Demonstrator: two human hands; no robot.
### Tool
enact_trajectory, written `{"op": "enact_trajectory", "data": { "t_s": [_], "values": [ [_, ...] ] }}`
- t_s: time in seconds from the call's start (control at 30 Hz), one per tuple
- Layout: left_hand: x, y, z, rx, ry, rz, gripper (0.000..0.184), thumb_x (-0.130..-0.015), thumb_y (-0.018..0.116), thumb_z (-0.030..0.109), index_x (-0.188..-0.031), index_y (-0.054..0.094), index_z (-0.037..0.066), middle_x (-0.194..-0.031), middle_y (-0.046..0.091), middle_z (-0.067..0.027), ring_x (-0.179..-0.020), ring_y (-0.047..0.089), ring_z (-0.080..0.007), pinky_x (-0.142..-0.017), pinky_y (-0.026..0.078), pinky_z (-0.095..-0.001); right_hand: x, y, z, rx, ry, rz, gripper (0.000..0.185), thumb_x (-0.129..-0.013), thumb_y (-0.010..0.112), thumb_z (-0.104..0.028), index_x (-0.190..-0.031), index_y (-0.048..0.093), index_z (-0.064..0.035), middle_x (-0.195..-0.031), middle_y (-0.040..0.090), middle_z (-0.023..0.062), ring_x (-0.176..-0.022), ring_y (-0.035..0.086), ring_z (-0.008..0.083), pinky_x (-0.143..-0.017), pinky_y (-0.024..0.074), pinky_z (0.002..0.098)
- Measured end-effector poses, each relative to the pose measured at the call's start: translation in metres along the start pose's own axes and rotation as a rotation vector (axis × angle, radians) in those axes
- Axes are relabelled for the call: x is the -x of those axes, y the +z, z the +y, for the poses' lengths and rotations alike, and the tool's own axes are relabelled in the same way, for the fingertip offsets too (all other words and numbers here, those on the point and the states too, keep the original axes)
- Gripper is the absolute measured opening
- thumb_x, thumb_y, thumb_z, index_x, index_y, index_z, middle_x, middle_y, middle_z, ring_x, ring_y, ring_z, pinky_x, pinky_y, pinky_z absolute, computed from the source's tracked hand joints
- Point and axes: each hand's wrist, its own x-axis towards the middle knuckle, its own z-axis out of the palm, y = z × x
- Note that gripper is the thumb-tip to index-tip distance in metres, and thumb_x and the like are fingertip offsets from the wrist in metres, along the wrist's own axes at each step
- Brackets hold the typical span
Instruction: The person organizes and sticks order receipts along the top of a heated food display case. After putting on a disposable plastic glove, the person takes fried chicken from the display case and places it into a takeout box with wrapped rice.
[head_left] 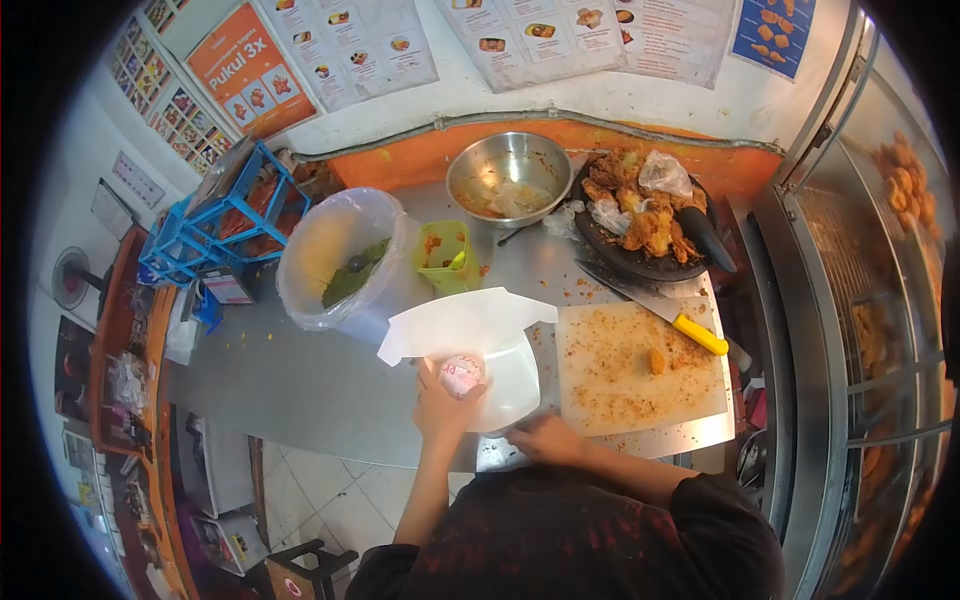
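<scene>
My left hand [446,408] is wrapped round a ball-shaped packet in white paper with red print [462,374]. It holds the packet inside the near left part of an open white takeout box [515,385], whose lid flap stands raised at the back. By the box's near right corner, at the counter's front edge, is my right hand [550,441] with its fingers curled in; whatever they hold, if anything, is hidden. Right of the box lies a white cutting board [600,370] covered in crumbs, with a small fried piece [657,362] on it.
A yellow-handled knife [700,335] lies across the board's back edge. Behind stand a black stone mortar [615,255] with fried chicken, a steel bowl [510,150], a green container [440,275] and a plastic-lined bucket [300,270] with green leaves. A glass display case [850,330] borders the right side.
</scene>
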Motion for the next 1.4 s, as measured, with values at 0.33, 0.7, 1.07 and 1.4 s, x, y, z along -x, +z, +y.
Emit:
{"op": "enact_trajectory", "data": {
  "t_s": [0.33, 0.7, 1.07, 1.4],
  "values": [
    [0.005, -0.005, 0.003, 0.007, -0.023, -0.031, 0.107, -0.056, 0.076, 0.043, -0.133, 0.016, 0.0, -0.126, 0.038, -0.0232, -0.114, 0.043, -0.0354, -0.087, 0.041, -0.0422, -0.105, -0.091, 0.173, 0.621, 0.553, 0.305, 0.02, -0.071, 0.06, -0.016, -0.083, 0.06, 0.0008, -0.096, 0.05, 0.0127, -0.093, 0.043, 0.0314, -0.076, 0.0347, 0.039],
    [0.03, -0.039, 0.012, 0.48, 0.434, 0.426, 0.047, -0.068, 0.071, 0.014, -0.105, 0.048, -0.001, -0.104, 0.049, -0.017, -0.099, 0.047, -0.03, -0.083, 0.039, -0.04, -0.087, -0.14, 0.141, -0.271, 0.463, 0.824, 0.012, -0.076, 0.06, -0.01, -0.084, 0.059, -0.0005, -0.081, 0.058, 0.0045, -0.074, 0.053, 0.0189, -0.07, 0.0414, 0.0284],
    [0.059, 0.043, 0.151, 1.247, 0.594, -0.727, 0.025, -0.08, 0.05, -0.002, -0.105, 0.051, -0.001, -0.079, 0.059, -0.0105, -0.071, 0.059, -0.0208, -0.068, 0.048, -0.0309, 0.057, -0.165, -0.052, -0.263, 0.799, 1.132, 0.024, -0.071, 0.061, 0.004, -0.09, 0.047, -0.0025, -0.078, 0.046, 0.0001, -0.071, 0.047, 0.0085, -0.064, 0.0403, 0.0208],
    [0.129, 0.093, 0.13, 1.121, 0.212, -1.961, 0.013, -0.087, 0.048, 0.017, -0.081, 0.055, 0.008, -0.065, 0.052, 0.0025, -0.046, 0.042, -0.0051, -0.049, 0.038, -0.0182, 0.136, -0.134, -0.165, -1.187, 0.922, 1.576, 0.014, -0.085, 0.045, -0.009, -0.087, 0.056, 0.0002, -0.08, 0.06, 0.0099, -0.072, 0.059, 0.0166, -0.068, 0.0476, 0.0267]
  ]
}}
